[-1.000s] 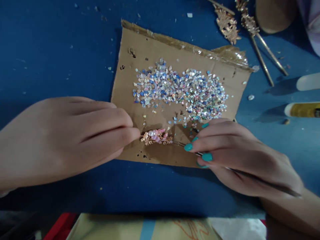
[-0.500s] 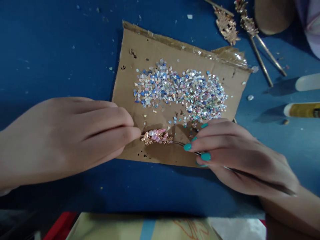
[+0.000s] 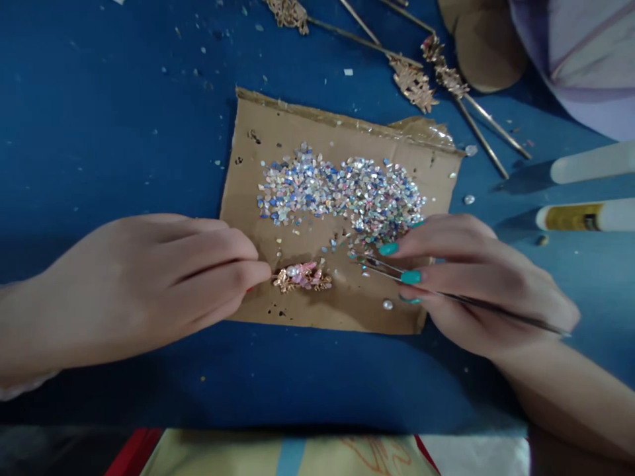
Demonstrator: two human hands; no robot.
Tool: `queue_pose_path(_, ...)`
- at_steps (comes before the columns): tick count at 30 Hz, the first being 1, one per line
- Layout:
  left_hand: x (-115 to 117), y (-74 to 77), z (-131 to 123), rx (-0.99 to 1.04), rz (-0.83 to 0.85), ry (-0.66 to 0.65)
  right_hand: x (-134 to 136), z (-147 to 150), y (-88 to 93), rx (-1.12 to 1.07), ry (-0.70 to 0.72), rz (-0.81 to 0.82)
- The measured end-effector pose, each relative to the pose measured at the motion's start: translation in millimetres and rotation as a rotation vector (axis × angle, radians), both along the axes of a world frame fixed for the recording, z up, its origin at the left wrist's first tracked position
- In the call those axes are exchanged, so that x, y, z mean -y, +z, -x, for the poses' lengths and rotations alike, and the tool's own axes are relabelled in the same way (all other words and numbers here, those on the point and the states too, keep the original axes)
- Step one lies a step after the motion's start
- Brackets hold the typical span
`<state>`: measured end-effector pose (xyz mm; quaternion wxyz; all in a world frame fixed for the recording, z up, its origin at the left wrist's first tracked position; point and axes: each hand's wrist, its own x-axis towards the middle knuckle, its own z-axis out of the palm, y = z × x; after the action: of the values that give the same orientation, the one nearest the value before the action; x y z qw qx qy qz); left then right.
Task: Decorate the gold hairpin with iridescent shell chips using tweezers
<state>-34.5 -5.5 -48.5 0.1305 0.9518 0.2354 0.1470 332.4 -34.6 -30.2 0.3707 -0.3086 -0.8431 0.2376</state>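
Note:
My left hand [image 3: 149, 284] is closed on the end of a gold hairpin [image 3: 301, 276] whose ornament carries pink stones and a pearl. The hairpin's shaft is hidden inside the fingers. With teal-nailed fingers, my right hand [image 3: 481, 277] grips metal tweezers [image 3: 476, 302]. Their slightly parted tips are over a few loose chips, right of the ornament and apart from it. Whether the tips hold a chip I cannot tell. Beneath lies a piece of cardboard [image 3: 347, 311] bearing a spread of blue, white and iridescent stone chips [image 3: 337, 188]. A loose pearl [image 3: 387, 305] rests near the cardboard's lower right.
Gold hairpins [image 3: 414, 86] lie at the top of the blue table [image 3: 124, 145]. On the right are a white tube [image 3: 590, 163] and a yellow-labelled tube [image 3: 570, 217]. Another pearl [image 3: 469, 199] sits beside the cardboard. Pale purple material [image 3: 585, 66] fills the upper right corner.
My right hand has drawn the tweezers away from the ornament, up and right towards the chips. The loose pearl on the cardboard now shows. The left hand still holds the hairpin; the view has shifted.

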Motion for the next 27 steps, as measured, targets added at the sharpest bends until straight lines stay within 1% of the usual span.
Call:
queue_pose_path(1, 0.5, -1.2, 0.9, -0.030, -0.028, -0.047, -0.3, 0.8, -2.5, -0.022, -0.042, -0.019)
queue_pose_path(2, 0.8, -2.0, 1.5, -0.048, -0.044, -0.079, -1.0, 1.8, -4.9, 0.004, -0.117, 0.037)
queue_pose_path(3, 1.0, -2.4, 1.8, -0.062, -0.058, -0.098, -2.1, 2.8, -7.0, 0.007, -0.128, 0.026)
queue_pose_path(4, 1.1, -2.5, 2.0, -0.065, -0.066, -0.100, -3.6, 3.8, -8.8, -0.076, -0.081, -0.105)
queue_pose_path(5, 1.3, -2.5, 2.2, -0.068, -0.070, -0.101, -5.3, 4.5, -10.4, -0.080, -0.086, -0.110)
queue_pose_path(6, 1.4, -2.4, 2.4, -0.072, -0.074, -0.103, -6.9, 5.1, -11.7, -0.061, -0.121, -0.080)
queue_pose_path(7, 1.5, -2.6, 2.8, -0.075, -0.076, -0.105, -8.1, 5.4, -12.8, -0.094, -0.116, -0.111)
queue_pose_path(8, 1.6, -3.0, 3.3, -0.077, -0.075, -0.104, -8.9, 5.4, -13.6, -0.096, -0.134, -0.098)
queue_pose_path(12, 1.1, -7.5, 6.6, -0.072, -0.074, -0.098, -10.1, 3.8, -16.7, -0.083, -0.210, -0.065)
queue_pose_path(15, 0.1, -10.7, 8.5, -0.085, -0.091, -0.123, -12.3, 2.6, -20.1, -0.093, -0.234, -0.130)
queue_pose_path(18, -0.6, -10.4, 8.0, -0.083, -0.096, -0.131, -14.6, 2.7, -23.1, -0.111, -0.267, -0.182)
queue_pose_path(21, -0.9, -8.0, 6.0, -0.066, -0.085, -0.116, -14.3, 3.1, -24.8, -0.119, -0.295, -0.157)
queue_pose_path(24, -1.4, -6.8, 4.6, -0.062, -0.071, -0.102, -13.3, 2.6, -26.1, -0.144, -0.291, -0.129)
queue_pose_path(27, -2.3, -6.8, 4.4, -0.065, -0.063, -0.090, -13.8, 1.3, -27.3, -0.157, -0.258, -0.142)
